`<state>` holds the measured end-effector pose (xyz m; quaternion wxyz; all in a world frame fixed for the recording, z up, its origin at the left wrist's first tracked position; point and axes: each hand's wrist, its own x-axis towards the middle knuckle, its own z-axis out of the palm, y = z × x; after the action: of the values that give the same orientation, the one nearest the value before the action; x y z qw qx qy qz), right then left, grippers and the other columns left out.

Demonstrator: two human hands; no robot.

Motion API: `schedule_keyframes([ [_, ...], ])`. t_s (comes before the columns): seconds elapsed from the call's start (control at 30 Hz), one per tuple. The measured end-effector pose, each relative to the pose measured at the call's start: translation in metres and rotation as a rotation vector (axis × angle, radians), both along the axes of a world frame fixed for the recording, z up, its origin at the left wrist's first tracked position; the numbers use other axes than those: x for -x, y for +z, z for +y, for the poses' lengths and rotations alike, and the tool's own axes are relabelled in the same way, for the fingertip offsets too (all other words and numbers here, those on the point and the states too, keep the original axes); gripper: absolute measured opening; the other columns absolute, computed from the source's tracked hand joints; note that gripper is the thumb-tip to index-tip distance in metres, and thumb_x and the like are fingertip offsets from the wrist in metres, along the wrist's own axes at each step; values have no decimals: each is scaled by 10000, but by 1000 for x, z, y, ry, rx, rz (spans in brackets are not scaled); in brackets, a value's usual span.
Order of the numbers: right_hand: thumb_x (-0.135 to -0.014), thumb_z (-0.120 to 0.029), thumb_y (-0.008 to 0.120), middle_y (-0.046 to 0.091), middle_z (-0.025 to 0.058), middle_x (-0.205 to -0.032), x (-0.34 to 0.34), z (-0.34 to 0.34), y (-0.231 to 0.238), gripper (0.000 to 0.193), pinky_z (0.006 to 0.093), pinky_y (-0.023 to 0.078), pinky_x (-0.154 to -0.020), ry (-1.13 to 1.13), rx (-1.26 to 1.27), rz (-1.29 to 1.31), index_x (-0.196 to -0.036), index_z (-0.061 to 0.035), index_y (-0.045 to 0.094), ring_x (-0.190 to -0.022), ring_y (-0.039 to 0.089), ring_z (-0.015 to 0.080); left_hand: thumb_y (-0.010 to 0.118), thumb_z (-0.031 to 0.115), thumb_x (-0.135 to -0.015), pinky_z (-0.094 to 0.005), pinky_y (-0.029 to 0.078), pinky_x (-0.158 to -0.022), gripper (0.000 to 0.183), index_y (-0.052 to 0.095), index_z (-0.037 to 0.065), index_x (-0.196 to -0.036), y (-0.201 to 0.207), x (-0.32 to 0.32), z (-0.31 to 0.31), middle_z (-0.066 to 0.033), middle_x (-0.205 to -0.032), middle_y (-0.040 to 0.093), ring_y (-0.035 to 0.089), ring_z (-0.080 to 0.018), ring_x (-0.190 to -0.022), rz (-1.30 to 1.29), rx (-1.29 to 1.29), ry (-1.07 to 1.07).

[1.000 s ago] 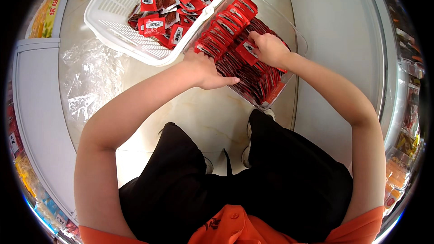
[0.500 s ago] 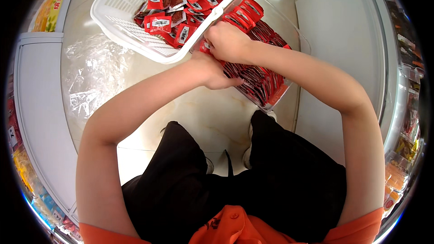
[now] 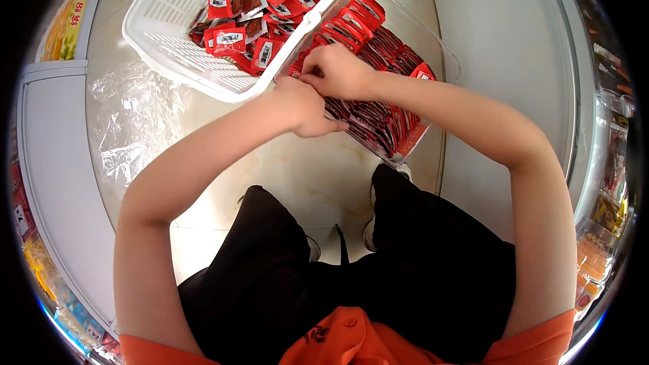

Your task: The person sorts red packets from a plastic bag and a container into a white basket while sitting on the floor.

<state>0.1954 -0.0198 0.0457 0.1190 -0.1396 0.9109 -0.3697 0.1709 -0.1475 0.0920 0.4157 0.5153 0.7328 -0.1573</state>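
Note:
Small red snack packets (image 3: 389, 51) stand on edge in tight rows inside a clear plastic bin (image 3: 414, 152) on the floor. My left hand (image 3: 303, 105) lies over the bin's near left side, thumb stretched out along the packets; its other fingers are mostly hidden. Just beyond and to the right, my right hand (image 3: 340, 73) is over the rows with its fingers curled into a pinch, close to the left hand's knuckles. What the pinch holds cannot be made out. Left of the bin, a white slotted basket (image 3: 162, 44) contains many loose packets (image 3: 230, 39) of the same kind.
Crumpled clear plastic wrap (image 3: 138, 118) lies on the tiled floor (image 3: 297, 165) at the left. White shelf units (image 3: 57, 142) rise on both sides, and the right-hand cabinet (image 3: 503, 47) stands close beside the bin. The basket's rim and handle reach against the bin's left side.
Basket, bin and floor wrap sit slightly further left in the picture. My right hand has drawn a little nearer, its fingers now beside the left hand's knuckles, uncovering more packets behind it.

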Motion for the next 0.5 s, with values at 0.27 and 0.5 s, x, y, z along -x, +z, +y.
schedule_keyframes([
  [0.27, -672, -34, 631, 630, 179, -769, -25, 104, 40, 124, 429, 521, -683, 67, -809, -323, -789, 7, 630, -772, 639, 337, 187, 790, -813, -482, 371, -951, 944, 647, 33, -1140, -24, -1, -5, -162, -1112, 638, 573, -312, -1098, 19, -87, 61],
  [0.5, -619, -154, 761, 551, 100, -1105, -67, 144, 7, 292, 354, 503, -824, 194, -1086, -188, -880, -57, 673, -1070, 547, 258, 157, 698, -882, -488, 387, -945, 886, 660, -3, -1084, -27, -3, -8, -179, -1094, 640, 582, -332, -1075, 18, -162, 98],
])
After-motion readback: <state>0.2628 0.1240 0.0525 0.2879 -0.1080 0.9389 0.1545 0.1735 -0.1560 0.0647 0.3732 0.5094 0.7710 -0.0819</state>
